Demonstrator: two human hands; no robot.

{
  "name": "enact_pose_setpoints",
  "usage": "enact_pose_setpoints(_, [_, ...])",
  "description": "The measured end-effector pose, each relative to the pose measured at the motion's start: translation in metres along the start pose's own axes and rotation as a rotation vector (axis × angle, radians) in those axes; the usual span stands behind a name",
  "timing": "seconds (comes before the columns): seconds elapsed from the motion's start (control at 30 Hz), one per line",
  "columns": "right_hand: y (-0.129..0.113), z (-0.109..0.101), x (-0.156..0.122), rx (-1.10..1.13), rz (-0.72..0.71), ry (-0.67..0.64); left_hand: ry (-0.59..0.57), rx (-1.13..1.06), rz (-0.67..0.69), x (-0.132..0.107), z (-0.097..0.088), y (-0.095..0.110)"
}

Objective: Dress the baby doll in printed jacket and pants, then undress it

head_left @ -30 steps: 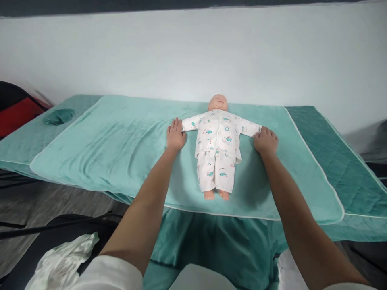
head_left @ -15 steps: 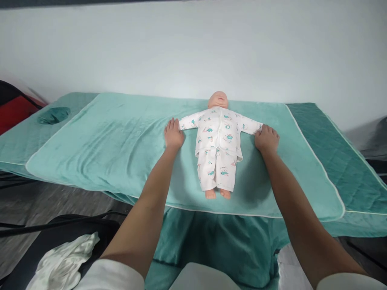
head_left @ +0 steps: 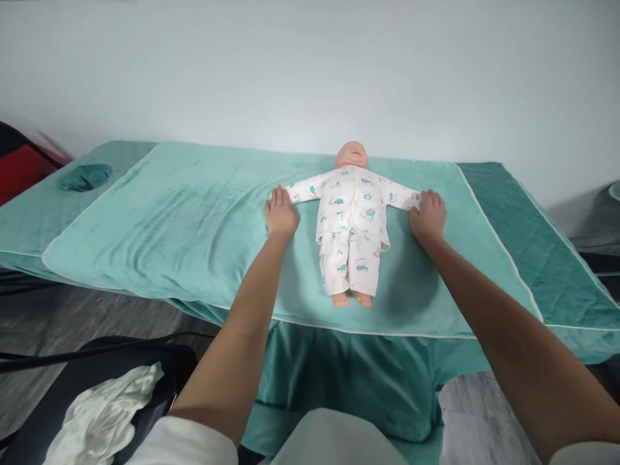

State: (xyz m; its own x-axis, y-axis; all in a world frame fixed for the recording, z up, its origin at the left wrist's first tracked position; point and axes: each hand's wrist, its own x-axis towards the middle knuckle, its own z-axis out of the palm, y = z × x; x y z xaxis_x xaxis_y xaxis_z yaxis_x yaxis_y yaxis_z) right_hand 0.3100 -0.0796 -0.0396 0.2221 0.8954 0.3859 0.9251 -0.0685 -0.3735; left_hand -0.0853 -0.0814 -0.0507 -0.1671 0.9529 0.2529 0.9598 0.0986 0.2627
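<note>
A baby doll lies on its back on a light green towel-like sheet, head toward the wall and both arms spread wide. It wears a white printed shirt and matching trousers, with bare feet showing. At the sleeve end on the left, my left hand rests palm down, fingers stretched forward. My right hand lies over the opposite sleeve end, fingers slightly bent and thumb at the cuff. Both of the doll's hands are hidden by mine.
The padded bed has a face hole at its left end and stands against a white wall. A crumpled pale cloth lies on a black seat at lower left. Something red and black stands far left.
The view has shifted slightly, so the bed and doll sit a little higher in the picture. Both hands stay at the doll's sleeve ends.
</note>
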Motion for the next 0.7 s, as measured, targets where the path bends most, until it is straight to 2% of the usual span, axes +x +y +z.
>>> enact_pose_setpoints(0.1, [-0.023, -0.013, -0.026, 0.153, -0.155, -0.065, -0.042, 0.006, -0.034, -0.009, -0.004, 0.001])
enact_pose_setpoints(0.17, [-0.047, -0.030, -0.056, 0.269, -0.346, -0.143, -0.064, -0.003, -0.063, -0.016, -0.007, 0.000])
enact_pose_setpoints(0.23, [-0.073, -0.056, -0.092, 0.345, -0.560, -0.226, -0.096, -0.009, -0.077, -0.023, -0.010, -0.001])
enact_pose_setpoints(0.3, [-0.096, -0.085, -0.129, 0.297, -0.712, -0.316, -0.129, -0.009, -0.081, -0.029, -0.012, -0.003])
enact_pose_setpoints(0.4, [-0.117, -0.112, -0.174, 0.134, -0.774, -0.369, -0.138, -0.008, -0.089, -0.036, -0.015, -0.006])
enact_pose_setpoints(0.47, [-0.122, -0.112, -0.193, 0.012, -0.780, -0.342, -0.125, -0.012, -0.098, -0.038, -0.015, -0.006])
enact_pose_setpoints(0.57, [-0.125, -0.093, -0.209, -0.106, -0.764, -0.244, -0.111, -0.028, -0.114, -0.038, -0.015, -0.007])
enact_pose_setpoints(0.7, [-0.127, -0.070, -0.215, -0.098, -0.729, -0.155, -0.090, -0.043, -0.125, -0.038, -0.014, -0.009])
